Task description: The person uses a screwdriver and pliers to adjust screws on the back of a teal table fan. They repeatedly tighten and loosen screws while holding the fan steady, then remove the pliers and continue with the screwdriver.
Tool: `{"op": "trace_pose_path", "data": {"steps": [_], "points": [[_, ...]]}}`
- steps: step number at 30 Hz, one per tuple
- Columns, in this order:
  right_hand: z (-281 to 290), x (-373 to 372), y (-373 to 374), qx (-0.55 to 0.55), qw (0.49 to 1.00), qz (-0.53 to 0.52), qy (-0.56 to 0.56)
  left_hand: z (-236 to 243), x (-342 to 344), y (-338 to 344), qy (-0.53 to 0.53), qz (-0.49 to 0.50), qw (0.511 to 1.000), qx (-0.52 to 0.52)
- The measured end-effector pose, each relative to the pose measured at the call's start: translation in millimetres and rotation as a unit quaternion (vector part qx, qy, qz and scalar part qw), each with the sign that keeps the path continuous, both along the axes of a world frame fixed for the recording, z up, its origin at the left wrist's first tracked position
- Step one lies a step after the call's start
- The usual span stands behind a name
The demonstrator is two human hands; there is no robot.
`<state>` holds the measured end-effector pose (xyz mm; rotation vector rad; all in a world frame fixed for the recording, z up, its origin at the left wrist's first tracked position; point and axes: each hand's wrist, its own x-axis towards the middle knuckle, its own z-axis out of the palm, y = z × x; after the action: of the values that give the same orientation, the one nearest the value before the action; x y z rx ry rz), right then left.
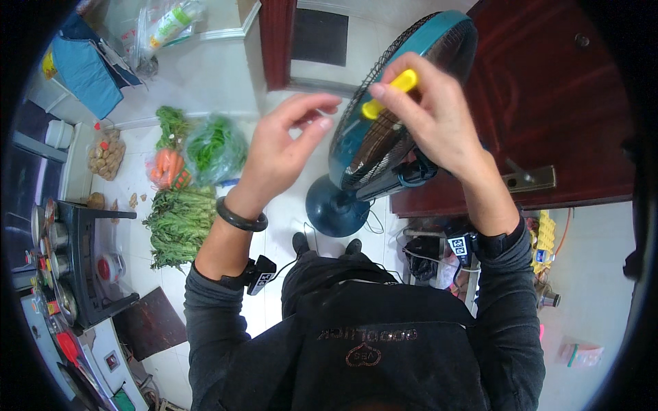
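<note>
My right hand [436, 113] is closed round the yellow handle of a screwdriver [391, 94], its thin shaft pointing down and left. Behind that hand stands a teal floor fan [436, 29], with a dark wire grille and a round base [336, 209] on the floor. Left of the grille, my left hand [288, 140] is raised, with thumb and fingertips drawn close together. A small pale bit shows between those fingertips, too small to name. Neither hand plainly touches the fan.
To the left lie leafy greens [179, 225], bagged carrots [166, 168] and a bag of green vegetables [216, 147] on the white floor. A dark rack with pans [86, 257] stands at far left. On the right is a dark red door [548, 103].
</note>
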<state>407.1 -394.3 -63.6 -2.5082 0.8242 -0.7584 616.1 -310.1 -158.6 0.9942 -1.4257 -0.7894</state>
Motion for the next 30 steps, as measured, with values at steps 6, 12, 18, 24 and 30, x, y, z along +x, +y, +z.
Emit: {"op": "trace_pose_path", "data": {"steps": [6,12,18,24,30], "points": [[4,2,-3,0.052,0.998,0.012,0.043,0,1,-14,0.013,-0.015,1.0,0.005],[8,4,-10,0.051,0.995,0.055,0.065,-28,-5,3,-0.017,-0.037,0.995,0.095],[15,4,-13,0.058,0.99,0.082,0.095,-70,-42,17,0.031,0.109,0.992,0.061],[27,12,-17,0.021,0.982,0.12,0.147,-71,-64,21,0.081,0.167,0.982,0.039],[43,20,-23,0.02,0.963,0.135,0.23,-76,-72,20,0.086,0.188,0.978,0.001]]}}
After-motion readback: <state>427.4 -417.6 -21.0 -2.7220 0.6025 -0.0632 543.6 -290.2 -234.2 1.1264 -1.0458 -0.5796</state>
